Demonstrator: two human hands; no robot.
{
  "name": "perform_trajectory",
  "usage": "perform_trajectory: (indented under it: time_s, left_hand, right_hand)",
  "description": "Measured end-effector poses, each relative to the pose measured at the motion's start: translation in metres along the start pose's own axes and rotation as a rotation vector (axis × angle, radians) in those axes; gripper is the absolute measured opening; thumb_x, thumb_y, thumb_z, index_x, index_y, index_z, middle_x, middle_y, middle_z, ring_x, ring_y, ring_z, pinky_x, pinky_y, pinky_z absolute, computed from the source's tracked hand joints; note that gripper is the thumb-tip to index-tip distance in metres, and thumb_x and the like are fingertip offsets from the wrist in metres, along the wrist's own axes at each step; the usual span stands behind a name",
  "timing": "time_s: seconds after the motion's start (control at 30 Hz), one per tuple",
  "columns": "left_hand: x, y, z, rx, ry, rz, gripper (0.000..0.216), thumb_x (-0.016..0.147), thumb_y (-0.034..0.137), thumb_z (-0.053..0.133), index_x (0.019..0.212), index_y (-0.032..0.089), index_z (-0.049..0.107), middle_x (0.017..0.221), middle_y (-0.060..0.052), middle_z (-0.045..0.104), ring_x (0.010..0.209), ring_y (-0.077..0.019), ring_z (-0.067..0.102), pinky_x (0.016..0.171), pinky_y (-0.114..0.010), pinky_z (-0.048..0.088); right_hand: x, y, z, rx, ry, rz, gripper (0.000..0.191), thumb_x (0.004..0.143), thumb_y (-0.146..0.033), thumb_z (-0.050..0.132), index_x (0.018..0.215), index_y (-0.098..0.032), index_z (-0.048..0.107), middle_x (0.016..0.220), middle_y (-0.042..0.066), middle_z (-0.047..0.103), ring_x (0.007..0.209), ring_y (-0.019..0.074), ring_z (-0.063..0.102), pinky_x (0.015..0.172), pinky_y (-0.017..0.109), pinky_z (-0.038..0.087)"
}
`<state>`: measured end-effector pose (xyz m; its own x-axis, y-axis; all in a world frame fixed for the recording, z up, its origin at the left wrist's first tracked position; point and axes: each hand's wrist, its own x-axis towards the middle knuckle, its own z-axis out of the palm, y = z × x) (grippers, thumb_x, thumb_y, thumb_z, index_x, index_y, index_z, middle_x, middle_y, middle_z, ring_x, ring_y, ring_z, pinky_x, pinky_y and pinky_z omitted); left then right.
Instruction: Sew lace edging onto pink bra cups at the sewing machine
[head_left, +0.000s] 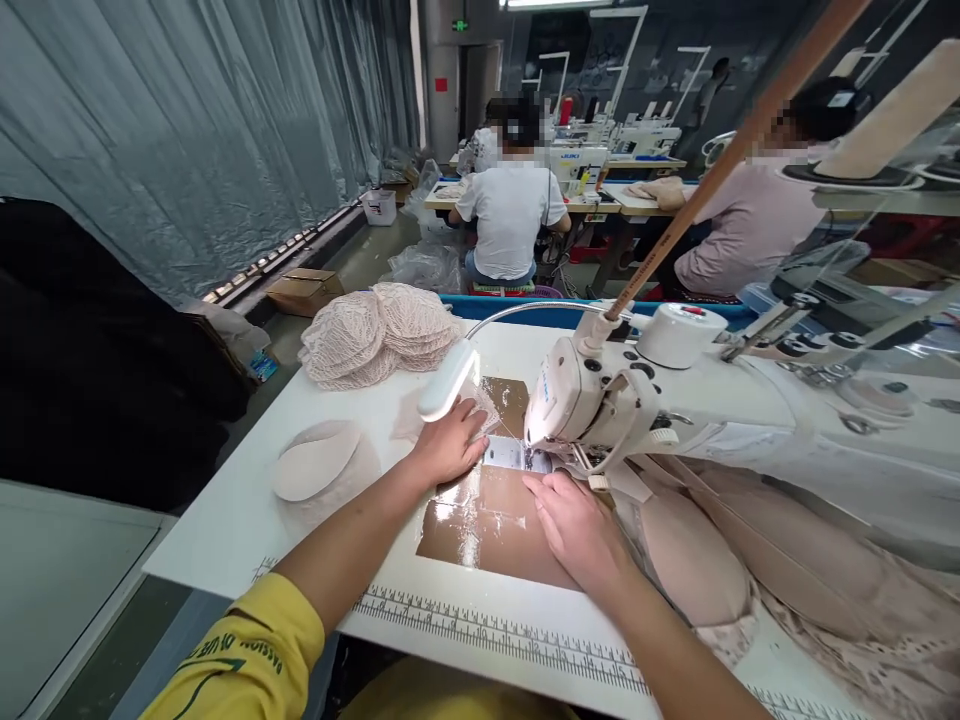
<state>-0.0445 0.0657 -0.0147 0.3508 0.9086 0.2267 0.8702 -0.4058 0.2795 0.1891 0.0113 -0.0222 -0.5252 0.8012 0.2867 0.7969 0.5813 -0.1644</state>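
A white sewing machine [577, 385] stands over the table, its needle area lit by a small lamp [450, 382]. Left of the needle, my left hand [451, 445] lies with fingers stretched over a beige lace piece [486, 405]; a thread runs from that lace toward the needle. Just in front of the presser foot is my right hand [579, 520], thumb and fingers pressed together. Whatever its fingertips may hold is too small to make out. Brown shiny tape [487, 510] covers the table beneath both hands.
Lace pieces [367, 335] are stacked at the back left. Smooth beige cup pieces [319, 462] lie nearer on the left. More beige fabric [697, 550] fills the right side under the machine arm. A printed ruler [480, 630] runs along the front edge. Two people sit beyond.
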Motion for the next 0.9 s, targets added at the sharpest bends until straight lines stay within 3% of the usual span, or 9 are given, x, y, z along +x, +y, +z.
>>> perform_trajectory:
  time_s: [0.13,0.23,0.37,0.43,0.53,0.63,0.7,0.8,0.9]
  left_hand:
    - [-0.016,0.001,-0.046,0.002,-0.009,-0.04,0.06,0.087,0.043,0.053,0.139,0.018,0.039,0.14,-0.018,0.046,0.125,-0.0356,0.045,0.099,-0.05,0.042]
    - [-0.042,-0.018,-0.091,0.082,0.019,-0.178,0.055,0.091,0.048,0.044,0.135,0.016,0.042,0.135,-0.017,0.051,0.123,-0.0341,0.048,0.099,-0.048,0.041]
    - [-0.099,-0.071,-0.119,0.349,-0.023,-0.679,0.055,0.088,0.052,0.042,0.113,0.005,0.054,0.122,-0.026,0.054,0.123,-0.0421,0.044,0.098,-0.055,0.037]
    - [-0.131,-0.09,-0.116,0.233,-0.115,-0.806,0.05,0.083,0.053,0.048,0.099,0.008,0.058,0.111,-0.023,0.059,0.116,-0.0414,0.049,0.093,-0.052,0.042]
    - [-0.165,-0.087,-0.105,-0.219,0.001,-0.703,0.044,0.083,0.056,0.047,0.101,0.016,0.054,0.11,-0.012,0.059,0.109,-0.0306,0.054,0.085,-0.038,0.048]
    - [-0.167,-0.049,-0.097,-0.805,-0.201,-0.592,0.037,0.086,0.054,0.048,0.096,0.019,0.049,0.084,-0.002,0.058,0.073,-0.0175,0.058,0.06,-0.025,0.046]
    - [-0.149,-0.017,-0.091,-1.05,-0.338,-0.474,0.031,0.084,0.046,0.055,0.098,0.019,0.048,0.082,0.001,0.056,0.066,-0.0132,0.055,0.057,-0.021,0.042]
    - [-0.107,0.022,-0.074,-1.073,-0.407,-0.212,0.029,0.079,0.028,0.06,0.106,0.019,0.052,0.092,-0.002,0.059,0.078,-0.0156,0.056,0.064,-0.022,0.044]
    - [-0.066,0.044,-0.048,-0.883,-0.391,-0.079,0.038,0.073,0.011,0.053,0.11,0.02,0.054,0.1,-0.004,0.061,0.088,-0.0186,0.057,0.074,-0.026,0.047]
  right_hand:
    - [-0.001,0.003,0.003,-0.003,0.029,-0.046,0.036,0.09,-0.012,0.039,0.11,-0.016,0.068,0.084,0.006,0.065,0.064,0.0169,0.06,0.06,0.029,0.046]
    - [-0.002,0.005,0.005,-0.03,0.071,-0.076,0.036,0.092,-0.015,0.037,0.108,-0.016,0.069,0.08,0.006,0.064,0.061,0.0169,0.06,0.055,0.03,0.045]
    - [-0.003,0.006,0.007,-0.064,0.071,-0.085,0.036,0.092,-0.016,0.037,0.107,-0.016,0.07,0.078,0.005,0.063,0.06,0.0178,0.061,0.052,0.031,0.045]
    - [-0.003,0.006,0.006,-0.06,0.059,-0.078,0.036,0.09,-0.014,0.038,0.108,-0.017,0.07,0.079,0.005,0.064,0.061,0.0182,0.062,0.053,0.031,0.047]
    - [-0.002,0.005,0.004,-0.007,0.025,-0.056,0.037,0.089,-0.013,0.038,0.11,-0.017,0.069,0.084,0.006,0.066,0.066,0.0184,0.064,0.058,0.031,0.05]
    - [-0.001,0.002,-0.002,0.114,0.043,-0.007,0.035,0.091,-0.017,0.039,0.111,-0.018,0.068,0.091,0.006,0.069,0.076,0.0186,0.066,0.067,0.031,0.053]
    - [-0.001,0.001,-0.007,0.24,0.109,0.027,0.031,0.093,-0.022,0.04,0.109,-0.02,0.067,0.096,0.006,0.07,0.082,0.0181,0.066,0.073,0.03,0.052]
    - [-0.005,0.0,-0.017,0.456,0.18,0.002,0.026,0.094,-0.028,0.043,0.094,-0.021,0.068,0.086,0.004,0.07,0.078,0.0162,0.065,0.071,0.027,0.05]
    - [-0.008,-0.001,-0.024,0.582,0.092,-0.123,0.027,0.094,-0.029,0.044,0.082,-0.021,0.067,0.07,0.002,0.065,0.066,0.0147,0.059,0.063,0.026,0.045]
